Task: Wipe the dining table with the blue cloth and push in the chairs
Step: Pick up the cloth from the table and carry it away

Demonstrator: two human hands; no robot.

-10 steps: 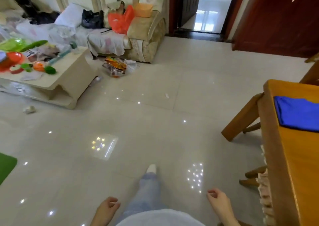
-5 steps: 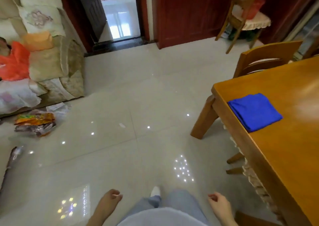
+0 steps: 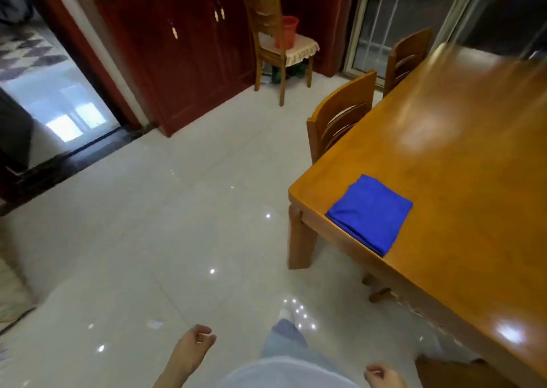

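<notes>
Head view: a person's hands are hanging free near the dining table (image 3: 473,180).
The blue cloth (image 3: 370,213) is lying folded on the table's near left corner. The left hand (image 3: 194,347) is hanging loosely curled, holding nothing. The right hand (image 3: 381,376), partly cut off, seems to be doing the same. A chair (image 3: 340,115) is standing just beside the table's far left edge.

Cloth (image 3: 370,213) on the bench (image 3: 458,165) corner.
Near chair (image 3: 340,115) and far chair (image 3: 408,53) line its left side; third chair (image 3: 266,17) stands behind by the cabinet (image 3: 177,62), bucket (image 3: 285,32) on it.
</notes>
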